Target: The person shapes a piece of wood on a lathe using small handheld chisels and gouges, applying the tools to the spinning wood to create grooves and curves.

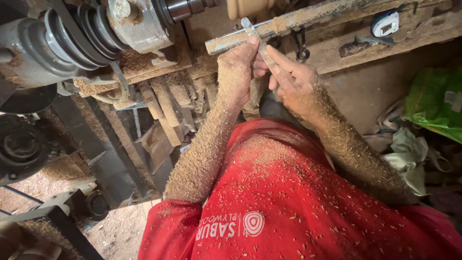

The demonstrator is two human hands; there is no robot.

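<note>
Both my hands hold a thin grey metal tool (254,34), like a caliper or flat gauge, in front of a wood lathe. My left hand (236,72) pinches its upper part with the thumb near the tip. My right hand (291,79) grips the lower part with its fingers folded round it. Sawdust coats both forearms and my red shirt (288,202). The tool's tip sits against the dusty metal tool rest bar (288,21). A pale turned wooden piece (248,7) is at the top edge, partly cut off.
The lathe's grey pulley and headstock (82,33) fill the upper left, with sawdust-covered wooden bed rails (163,106) below. A white and blue tape measure (385,24) lies on the bench at upper right. Green sacking (435,101) and rags (409,149) lie at right.
</note>
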